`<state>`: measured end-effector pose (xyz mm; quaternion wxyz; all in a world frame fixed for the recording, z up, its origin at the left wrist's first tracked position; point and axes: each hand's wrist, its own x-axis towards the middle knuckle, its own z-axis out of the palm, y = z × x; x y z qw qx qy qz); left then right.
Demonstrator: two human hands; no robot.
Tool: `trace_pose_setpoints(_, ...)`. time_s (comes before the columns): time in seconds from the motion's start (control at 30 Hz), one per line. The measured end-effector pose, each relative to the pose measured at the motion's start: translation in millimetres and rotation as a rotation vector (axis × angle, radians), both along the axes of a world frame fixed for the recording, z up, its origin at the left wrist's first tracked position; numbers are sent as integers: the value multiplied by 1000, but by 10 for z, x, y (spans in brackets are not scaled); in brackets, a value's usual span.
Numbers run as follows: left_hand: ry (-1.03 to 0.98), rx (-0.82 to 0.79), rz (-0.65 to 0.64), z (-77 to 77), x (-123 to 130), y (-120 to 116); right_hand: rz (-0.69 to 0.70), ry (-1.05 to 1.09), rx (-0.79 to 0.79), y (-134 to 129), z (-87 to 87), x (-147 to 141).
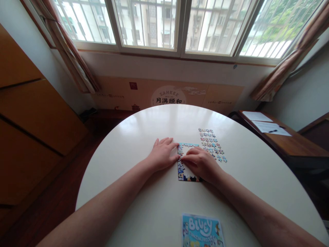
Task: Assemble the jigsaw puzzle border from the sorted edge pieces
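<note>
A partly assembled jigsaw puzzle [180,174] lies on the white round table, its border joined and its inside showing white. My left hand [163,153] rests flat at the puzzle's left edge, fingers spread, with fingertips touching the border. My right hand [202,162] is over the puzzle's right part, thumb and forefinger pinched together at the inner side of the left border. Whatever is between those fingertips is too small to make out. Loose puzzle pieces [209,140] lie in rows just beyond my right hand, to the right of the puzzle.
A blue Bluey box or booklet [202,231] lies near the table's [123,147] front. To the right stands a brown wooden desk [298,139] with papers [269,127] and a pen. Windows and curtains are behind, with a wooden cabinet [33,137] at left.
</note>
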<state>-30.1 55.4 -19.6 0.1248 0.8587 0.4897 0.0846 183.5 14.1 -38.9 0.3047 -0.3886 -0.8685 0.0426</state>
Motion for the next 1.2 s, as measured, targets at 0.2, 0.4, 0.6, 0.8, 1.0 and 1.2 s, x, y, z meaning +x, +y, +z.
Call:
trace_pose_setpoints(0.2, 12, -1, 5, 3, 7, 5, 11, -24, 77, -43, 70, 4)
trace_pose_setpoints(0.4, 18, -18, 7, 19, 9, -11, 150, -80, 41, -176, 189, -6)
trace_pose_setpoints(0.6, 18, -33, 14, 35, 13, -27, 174, -123, 12, -169, 156, -27)
trace_pose_setpoints(0.8, 5, -18, 5, -7, -2, -9, 157, -123, -13, -139, 131, -16)
trace_pose_setpoints(1.0, 6, -35, 4, 26, 0, -30, 143, -203, -75, -219, 214, -31)
trace_pose_setpoints(1.2, -11, -36, 2, 14, -7, -33, 118, -238, -76, -266, 247, -59)
